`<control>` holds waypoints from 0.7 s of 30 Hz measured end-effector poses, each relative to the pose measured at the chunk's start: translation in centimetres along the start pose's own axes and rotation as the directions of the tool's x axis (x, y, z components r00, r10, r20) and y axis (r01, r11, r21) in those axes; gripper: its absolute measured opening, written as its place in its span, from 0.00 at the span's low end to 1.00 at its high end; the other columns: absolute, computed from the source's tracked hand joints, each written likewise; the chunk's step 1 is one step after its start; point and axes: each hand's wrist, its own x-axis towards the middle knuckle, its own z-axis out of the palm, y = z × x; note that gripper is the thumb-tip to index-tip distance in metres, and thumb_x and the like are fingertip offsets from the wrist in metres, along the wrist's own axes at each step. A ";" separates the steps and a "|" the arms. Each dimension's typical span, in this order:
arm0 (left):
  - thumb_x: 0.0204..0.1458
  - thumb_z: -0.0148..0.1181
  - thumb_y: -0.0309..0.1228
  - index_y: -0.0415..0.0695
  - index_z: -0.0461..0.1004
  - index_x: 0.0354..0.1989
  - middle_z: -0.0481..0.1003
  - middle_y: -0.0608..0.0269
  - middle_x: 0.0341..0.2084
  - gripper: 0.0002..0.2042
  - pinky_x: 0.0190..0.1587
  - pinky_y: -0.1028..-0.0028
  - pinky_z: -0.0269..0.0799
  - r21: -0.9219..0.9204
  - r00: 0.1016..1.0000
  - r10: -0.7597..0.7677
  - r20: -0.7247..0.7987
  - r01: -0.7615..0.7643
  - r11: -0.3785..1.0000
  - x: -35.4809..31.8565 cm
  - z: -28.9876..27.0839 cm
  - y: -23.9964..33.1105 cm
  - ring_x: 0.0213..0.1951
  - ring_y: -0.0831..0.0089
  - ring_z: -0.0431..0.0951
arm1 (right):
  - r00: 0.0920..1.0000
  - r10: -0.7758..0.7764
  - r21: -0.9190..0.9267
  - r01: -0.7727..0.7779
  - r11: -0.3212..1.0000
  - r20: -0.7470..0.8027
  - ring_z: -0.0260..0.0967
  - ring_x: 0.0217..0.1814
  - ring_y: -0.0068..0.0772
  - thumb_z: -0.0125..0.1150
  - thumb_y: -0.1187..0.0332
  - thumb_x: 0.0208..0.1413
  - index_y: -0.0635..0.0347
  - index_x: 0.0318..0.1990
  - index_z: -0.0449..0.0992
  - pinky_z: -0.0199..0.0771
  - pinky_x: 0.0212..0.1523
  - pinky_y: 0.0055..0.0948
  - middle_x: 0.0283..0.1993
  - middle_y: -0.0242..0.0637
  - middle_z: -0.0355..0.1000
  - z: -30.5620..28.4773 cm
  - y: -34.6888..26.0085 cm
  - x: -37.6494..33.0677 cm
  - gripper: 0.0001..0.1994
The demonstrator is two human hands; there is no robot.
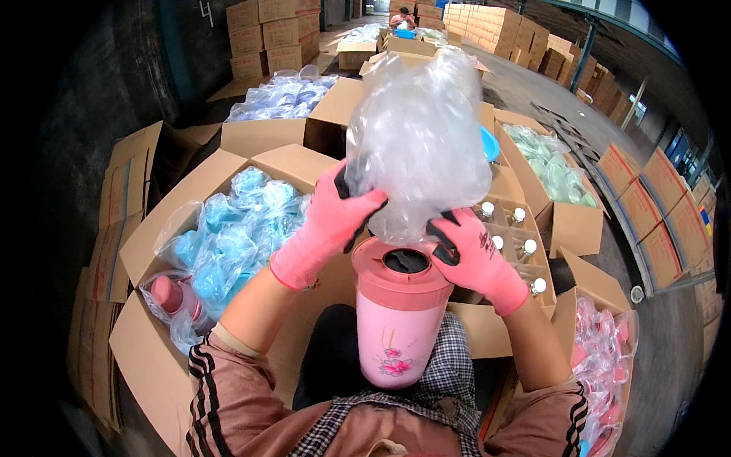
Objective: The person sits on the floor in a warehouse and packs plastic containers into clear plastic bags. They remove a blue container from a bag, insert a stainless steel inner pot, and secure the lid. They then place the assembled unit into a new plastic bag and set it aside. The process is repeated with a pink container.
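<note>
A pink thermos jug [397, 320] with a flower print stands upright on my lap, its darker pink collar and black opening on top. Directly above it I hold a clear plastic bag [417, 141], bunched and puffed up. My left hand [329, 221], in a pink glove, grips the bag's lower left side. My right hand [470, 255], also gloved in pink, pinches the bag's lower right edge just over the jug's rim.
An open cardboard box [190, 190] of blue bagged parts and pink lids sits at my left. A box of glass flask liners [518, 244] stands ahead on the right, and pink bagged parts [605, 358] lie at far right. More open boxes and stacked cartons [274, 34] fill the floor behind.
</note>
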 end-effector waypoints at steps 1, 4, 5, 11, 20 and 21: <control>0.39 0.60 0.25 0.33 0.65 0.44 0.71 0.62 0.35 0.21 0.41 0.75 0.66 0.042 0.996 0.071 -0.053 -0.069 0.997 -0.8 0.3 -0.5 0.37 0.78 0.68 | 0.996 0.083 0.134 -0.082 0.988 -0.007 0.59 0.48 0.52 0.62 0.68 0.38 0.62 0.41 0.67 0.62 0.48 0.38 0.45 0.50 0.61 -0.2 -0.2 -0.3 0.19; 0.34 0.60 0.21 0.37 0.66 0.41 0.70 0.54 0.38 0.21 0.41 0.71 0.67 0.466 0.875 0.480 0.066 -0.453 0.760 -1.8 -1.6 -2.1 0.37 0.68 0.71 | 0.938 0.327 0.753 -0.134 0.644 -0.113 0.58 0.53 0.28 0.65 0.68 0.38 0.64 0.48 0.63 0.56 0.55 0.29 0.48 0.35 0.61 -1.3 -0.9 -0.4 0.27; 0.33 0.60 0.21 0.38 0.66 0.41 0.70 0.52 0.39 0.21 0.41 0.70 0.67 0.535 0.822 0.560 0.106 -0.522 0.664 -2.0 -1.7 -2.3 0.37 0.65 0.71 | 0.906 0.414 0.899 -0.109 0.424 -0.085 0.58 0.51 0.26 0.62 0.73 0.38 0.62 0.48 0.64 0.58 0.53 0.27 0.45 0.34 0.62 -2.1 -1.3 -0.4 0.25; 0.35 0.59 0.25 0.38 0.67 0.40 0.67 0.47 0.40 0.19 0.41 0.64 0.67 0.383 0.845 0.533 0.043 -0.506 0.773 -2.9 -1.5 -2.4 0.41 0.55 0.70 | 0.906 0.422 0.793 -0.270 0.546 0.018 0.59 0.48 0.24 0.67 0.63 0.39 0.63 0.53 0.59 0.59 0.49 0.23 0.49 0.34 0.60 -1.2 -2.6 1.2 0.33; 0.51 0.51 0.42 0.37 0.66 0.36 0.70 0.55 0.28 0.17 0.45 0.61 0.68 -0.874 0.976 -0.014 0.216 0.200 0.443 3.4 -0.7 6.6 0.34 0.61 0.72 | 0.980 0.200 0.302 -0.183 0.936 -0.023 0.48 0.61 0.49 0.68 0.60 0.34 0.64 0.57 0.55 0.50 0.60 0.40 0.60 0.49 0.50 1.3 0.3 1.5 0.41; 0.52 0.50 0.42 0.38 0.67 0.38 0.71 0.54 0.31 0.17 0.46 0.62 0.66 -0.897 0.976 0.068 0.208 0.163 0.410 3.2 1.3 6.9 0.38 0.60 0.72 | 0.984 0.147 0.227 -0.121 0.966 -0.102 0.52 0.58 0.44 0.65 0.61 0.38 0.64 0.56 0.57 0.53 0.58 0.37 0.56 0.46 0.55 1.5 1.6 2.2 0.36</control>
